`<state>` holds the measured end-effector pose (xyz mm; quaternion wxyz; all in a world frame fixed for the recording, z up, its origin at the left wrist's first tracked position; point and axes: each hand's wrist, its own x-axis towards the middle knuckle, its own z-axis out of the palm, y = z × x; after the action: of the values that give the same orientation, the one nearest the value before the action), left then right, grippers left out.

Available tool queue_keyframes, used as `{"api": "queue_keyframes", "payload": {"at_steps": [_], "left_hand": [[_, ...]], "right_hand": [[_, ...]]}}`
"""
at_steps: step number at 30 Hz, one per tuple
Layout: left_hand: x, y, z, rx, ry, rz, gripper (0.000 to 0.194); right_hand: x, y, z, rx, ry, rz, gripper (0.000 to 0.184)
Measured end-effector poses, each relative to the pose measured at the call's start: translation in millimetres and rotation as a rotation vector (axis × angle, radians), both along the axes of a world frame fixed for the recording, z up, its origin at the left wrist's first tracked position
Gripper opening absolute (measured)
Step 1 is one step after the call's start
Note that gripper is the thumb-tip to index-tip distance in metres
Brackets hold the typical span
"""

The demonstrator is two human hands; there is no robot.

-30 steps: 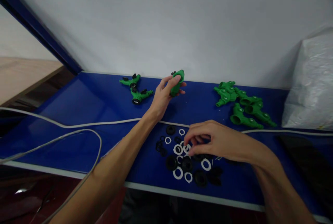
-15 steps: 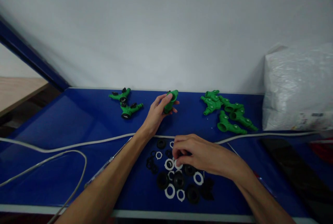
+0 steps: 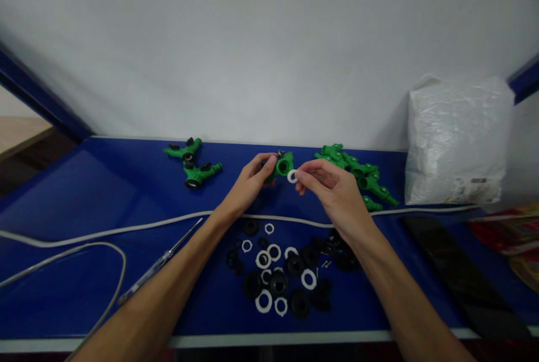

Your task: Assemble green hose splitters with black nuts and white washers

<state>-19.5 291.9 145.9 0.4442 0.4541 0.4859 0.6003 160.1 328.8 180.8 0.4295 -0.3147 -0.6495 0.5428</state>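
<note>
My left hand (image 3: 255, 178) is closed around a green Y-shaped hose connector (image 3: 284, 163), its round opening turned toward me. Pinched between thumb and fingers of my right hand (image 3: 324, 181) is a white ring (image 3: 292, 176), held right beside that opening; I cannot tell whether the two touch. Below my hands lie loose white rings (image 3: 309, 279) and black ring-shaped caps (image 3: 278, 282), with a few small screws (image 3: 325, 264) near them. Two green connectors with black parts fitted (image 3: 202, 174) rest to the left.
Several bare green connectors (image 3: 370, 182) are piled behind my right hand. A white plastic package (image 3: 457, 143) stands at the back right, a dark flat object (image 3: 458, 272) in front of it. A screwdriver (image 3: 162, 261) lies by my left forearm. A white cable (image 3: 160, 220) crosses the blue table (image 3: 138, 182).
My right hand has lifted a white ring from the loose parts and brought it up beside the connector. The left hand has turned the connector's opening more toward me.
</note>
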Motion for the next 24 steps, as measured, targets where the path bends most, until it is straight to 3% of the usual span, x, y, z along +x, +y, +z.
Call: {"api": "queue_keyframes", "payload": {"at_steps": [4,10,15,21,24], "left_hand": [[4.1,-3.1,3.3,-0.008,0.17,-0.035,0.043],[6.6,-4.8,5.6,-0.021,0.27,-0.02,0.042],[10.5,-6.4,6.3,-0.03,0.259,-0.004,0.042],[13.2,-5.9,6.9,-0.032,0.135,0.029,0.039],[12.8,-6.4,9.9,-0.027,0.165,0.031,0.041]], "right_hand": [[-1.5,4.4,-7.3,-0.015,0.022,-0.082,0.019],[-5.2,-0.2,-11.9,-0.049,0.041,-0.071,0.027],[-8.9,-1.2,-15.7,-0.085,0.055,-0.061,0.034],[-11.5,-6.2,-12.7,-0.239,0.077,0.054,0.046],[-12.1,-8.8,-11.1,-0.299,0.112,0.061,0.05]]}}
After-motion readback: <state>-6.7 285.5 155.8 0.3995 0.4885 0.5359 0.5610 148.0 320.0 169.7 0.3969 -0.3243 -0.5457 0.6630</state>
